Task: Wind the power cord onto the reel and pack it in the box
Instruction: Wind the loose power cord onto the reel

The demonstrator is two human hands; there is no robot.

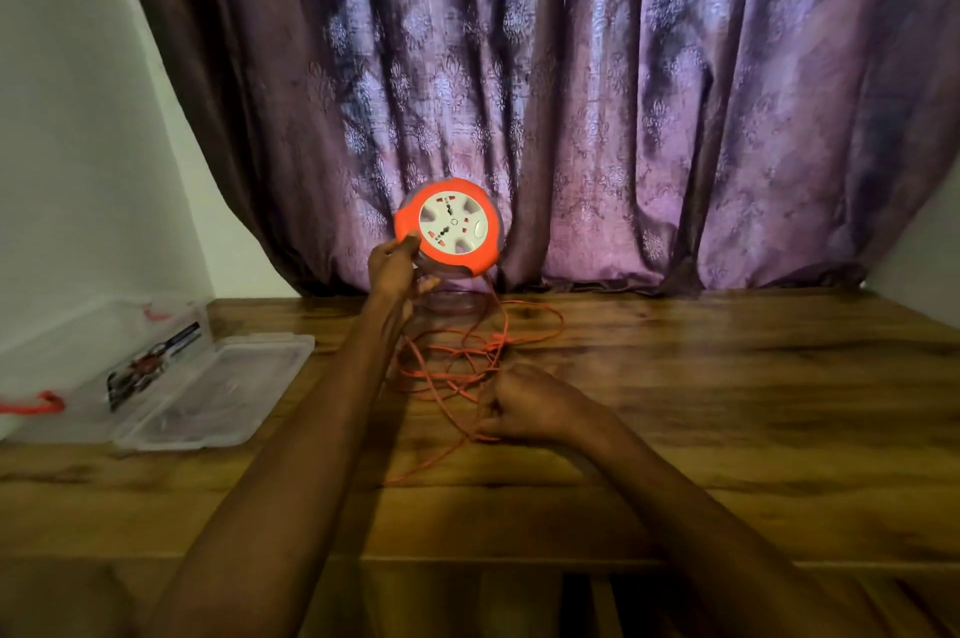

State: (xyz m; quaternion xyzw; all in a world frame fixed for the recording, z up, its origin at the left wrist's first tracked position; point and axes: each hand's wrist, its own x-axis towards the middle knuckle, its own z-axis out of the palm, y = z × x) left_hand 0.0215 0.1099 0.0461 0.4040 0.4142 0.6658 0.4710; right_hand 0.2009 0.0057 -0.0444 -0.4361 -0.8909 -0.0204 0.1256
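Observation:
My left hand [393,268] grips the lower left edge of the orange reel [448,225] and holds it upright above the table, its white socket face toward me. A thin orange cord [467,351] hangs from the reel's right side and lies in loose tangled loops on the wooden table [727,377]. Nearer to me, my right hand [527,403] rests on the table with curled fingers pinching a strand of the cord. A clear plastic box [104,367] lies open at the left.
The box's clear lid [218,390] lies flat beside it, and the box holds a dark printed card and red clips. A purple curtain [571,91] hangs right behind the table. A white wall [62,117] stands at the left.

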